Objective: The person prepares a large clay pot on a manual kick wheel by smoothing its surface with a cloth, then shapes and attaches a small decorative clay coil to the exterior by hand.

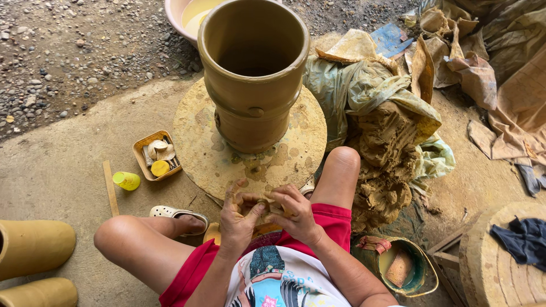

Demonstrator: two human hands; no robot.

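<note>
A tall pot (253, 74) stands on a round wheel (199, 148), clay heap (387, 159) to its right.

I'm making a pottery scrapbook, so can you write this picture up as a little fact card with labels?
Place: concrete floor beside gravel
Left hand: pinching a small lump of tan clay
Right hand: pinching the same lump
Main piece: tall brown wet clay cylinder pot standing on a round clay-smeared turntable
Left of the turntable: small square tray of tools, yellow plastic cup lying on its side
Right: heap of raw clay on plastic sheeting
</note>
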